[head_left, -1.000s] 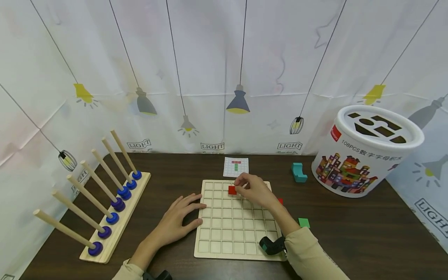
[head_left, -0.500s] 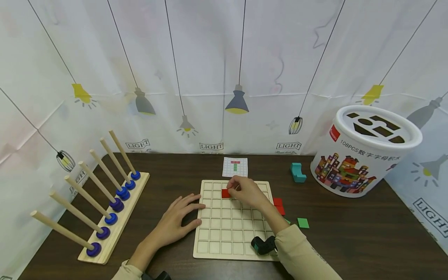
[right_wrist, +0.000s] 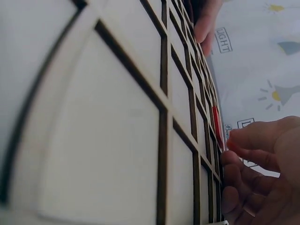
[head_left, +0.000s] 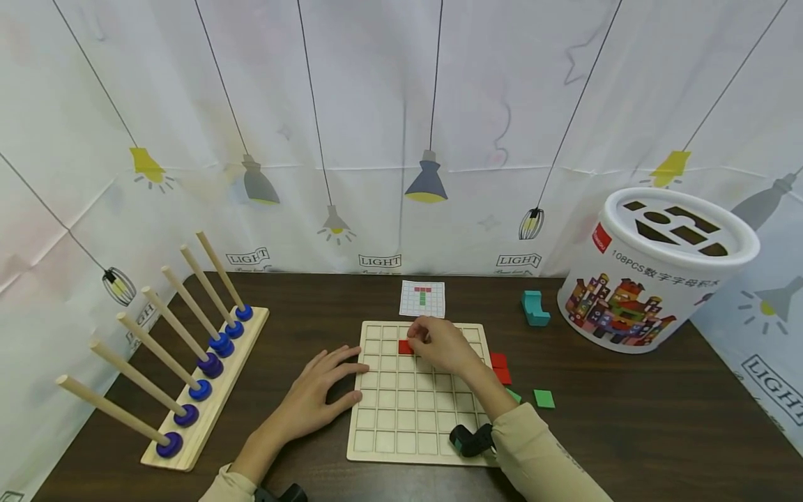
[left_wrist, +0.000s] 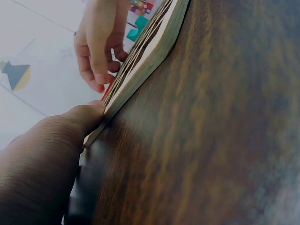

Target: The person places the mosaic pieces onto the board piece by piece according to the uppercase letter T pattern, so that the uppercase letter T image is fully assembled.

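Note:
A pale wooden grid board (head_left: 385, 443) lies on the dark table. My right hand (head_left: 442, 346) is over its upper part, thumb and fingertips pinching the right side of a red square tile (head_left: 404, 346). In the right wrist view the red tile (right_wrist: 217, 123) lies along the far grid cells, with the thumb at its edge. My left hand (head_left: 314, 394) rests on the table with fingers spread, fingertips touching the board's left edge. The left wrist view has a digit of that hand (left_wrist: 51, 140) against the board's side (left_wrist: 161, 51).
Red tiles (head_left: 503, 376) and green tiles (head_left: 544, 399) lie right of the board, some partly behind the right arm. Behind it are a printed pattern card (head_left: 422, 300), a teal block (head_left: 534, 309) and a large white bucket (head_left: 652, 279). A peg rack (head_left: 221, 390) stands left.
My right hand has moved slightly left and toward me with the red tile, then stayed there. More of the red and green tiles at the right now shows. The left hand stays put.

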A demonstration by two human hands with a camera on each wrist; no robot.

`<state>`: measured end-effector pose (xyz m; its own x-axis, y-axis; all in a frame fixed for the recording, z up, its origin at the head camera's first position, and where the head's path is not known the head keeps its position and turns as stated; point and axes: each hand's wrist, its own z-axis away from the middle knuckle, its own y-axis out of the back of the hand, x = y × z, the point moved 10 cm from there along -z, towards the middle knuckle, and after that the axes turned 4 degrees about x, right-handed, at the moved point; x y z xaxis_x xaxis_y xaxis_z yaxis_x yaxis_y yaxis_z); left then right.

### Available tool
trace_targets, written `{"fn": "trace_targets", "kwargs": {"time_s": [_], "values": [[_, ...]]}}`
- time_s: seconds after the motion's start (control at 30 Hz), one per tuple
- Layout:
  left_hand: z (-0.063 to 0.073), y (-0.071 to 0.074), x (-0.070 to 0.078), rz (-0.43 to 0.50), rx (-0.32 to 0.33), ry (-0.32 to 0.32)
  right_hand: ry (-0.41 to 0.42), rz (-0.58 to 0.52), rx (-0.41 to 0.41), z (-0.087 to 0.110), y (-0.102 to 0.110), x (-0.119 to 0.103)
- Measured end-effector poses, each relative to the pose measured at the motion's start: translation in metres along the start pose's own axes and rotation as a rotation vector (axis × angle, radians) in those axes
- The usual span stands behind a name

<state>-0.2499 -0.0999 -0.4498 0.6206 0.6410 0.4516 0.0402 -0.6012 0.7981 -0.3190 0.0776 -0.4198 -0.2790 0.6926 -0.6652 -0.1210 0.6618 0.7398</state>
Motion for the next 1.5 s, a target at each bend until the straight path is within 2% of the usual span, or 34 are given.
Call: {"fn": "trace_targets", "kwargs": {"time_s": [0.23,0.57,0.77,1.07,1.33,1.5], "values": [[0.0,0.0,0.0,-0.009,0.008,-0.004,0.007,-0.077,0.002,0.007,0.011,0.001],[-0.001,0.002,0.001,-0.003,0.009,-0.01,-0.027,-0.049,0.03,0.025,0.038,0.021],[0.001,0.001,-0.001,-0.009,0.008,-0.005,-0.054,-0.021,0.037,0.035,0.046,0.037],[0.0,0.001,-0.001,-0.004,0.001,0.004,-0.031,0.029,0.086,0.049,0.067,0.049],[0.0,0.002,0.0,0.0,0.002,0.001,-0.048,0.055,0.102,0.058,0.077,0.065],[0.0,0.002,0.001,0.004,-0.001,0.0,-0.086,0.067,0.104,0.064,0.083,0.075]]}}
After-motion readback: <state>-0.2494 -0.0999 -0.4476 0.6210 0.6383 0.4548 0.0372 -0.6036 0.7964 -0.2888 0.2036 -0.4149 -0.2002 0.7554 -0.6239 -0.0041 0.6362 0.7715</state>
